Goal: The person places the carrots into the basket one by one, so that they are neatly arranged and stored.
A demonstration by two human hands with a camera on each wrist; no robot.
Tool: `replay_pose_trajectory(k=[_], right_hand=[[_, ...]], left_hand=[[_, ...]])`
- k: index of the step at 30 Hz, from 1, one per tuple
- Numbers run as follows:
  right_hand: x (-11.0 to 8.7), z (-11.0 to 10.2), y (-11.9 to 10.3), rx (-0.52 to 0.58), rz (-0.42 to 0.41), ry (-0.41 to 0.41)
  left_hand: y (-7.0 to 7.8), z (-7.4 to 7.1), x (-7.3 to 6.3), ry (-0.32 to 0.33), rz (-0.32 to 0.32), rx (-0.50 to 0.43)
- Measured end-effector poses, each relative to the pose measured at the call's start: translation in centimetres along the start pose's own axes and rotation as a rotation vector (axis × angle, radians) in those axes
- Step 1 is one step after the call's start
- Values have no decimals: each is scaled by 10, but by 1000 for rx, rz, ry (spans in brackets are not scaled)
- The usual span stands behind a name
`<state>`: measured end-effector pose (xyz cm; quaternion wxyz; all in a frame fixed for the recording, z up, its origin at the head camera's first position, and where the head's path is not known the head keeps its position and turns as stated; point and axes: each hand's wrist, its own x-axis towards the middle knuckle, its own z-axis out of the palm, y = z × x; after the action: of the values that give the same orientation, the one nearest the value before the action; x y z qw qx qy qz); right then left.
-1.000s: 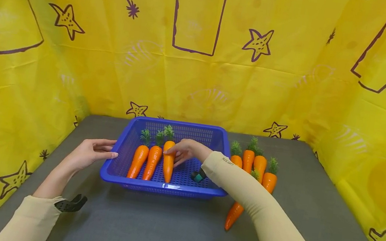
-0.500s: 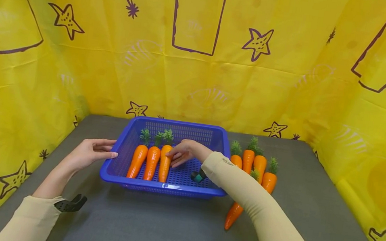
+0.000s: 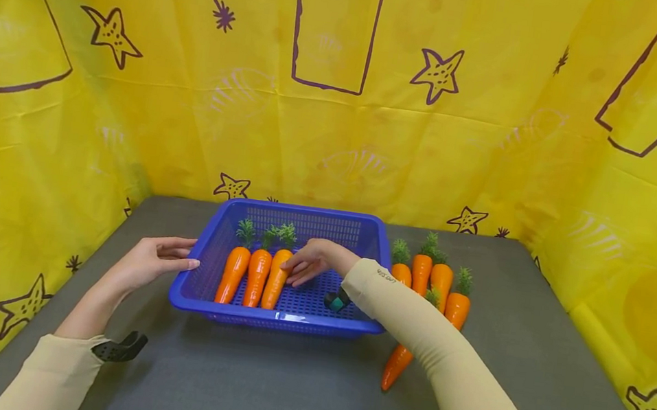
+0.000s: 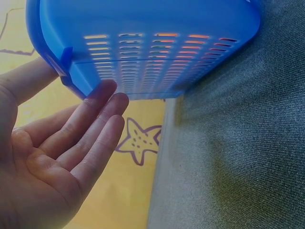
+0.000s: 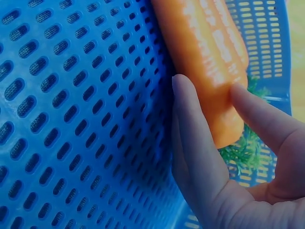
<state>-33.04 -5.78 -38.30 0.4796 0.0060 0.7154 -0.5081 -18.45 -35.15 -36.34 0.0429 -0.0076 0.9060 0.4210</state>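
Note:
A blue plastic basket (image 3: 282, 317) with slotted walls stands on the dark table. Three orange carrots with green tops lie side by side in its left part: the left carrot (image 3: 232, 275), the middle carrot (image 3: 257, 279) and the right carrot (image 3: 276, 278). My right hand (image 3: 316, 260) reaches into the basket from the right. In the right wrist view its thumb and fingers pinch the right carrot (image 5: 205, 62) near the leafy end. My left hand (image 3: 149, 261) holds the basket's left rim, thumb over the rim (image 4: 50, 62) and long fingers (image 4: 95, 129) outside the wall.
Several more carrots (image 3: 442, 279) lie in a bunch on the table just right of the basket, partly behind the right sleeve (image 3: 430, 329). One orange tip (image 3: 396, 368) points toward the front. Yellow patterned cloth (image 3: 336, 144) walls in the table at the back and sides.
The right carrot has shifted left against the middle carrot, its tip swinging left, with my right hand at its leafy end. My left hand stays at the rim.

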Motion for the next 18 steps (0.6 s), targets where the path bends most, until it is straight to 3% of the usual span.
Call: replay_pose_trajectory(k=[18], right_hand=[[-2, 0, 1, -24, -8, 25]], left_hand=[[-1, 0, 1, 0, 10, -7]])
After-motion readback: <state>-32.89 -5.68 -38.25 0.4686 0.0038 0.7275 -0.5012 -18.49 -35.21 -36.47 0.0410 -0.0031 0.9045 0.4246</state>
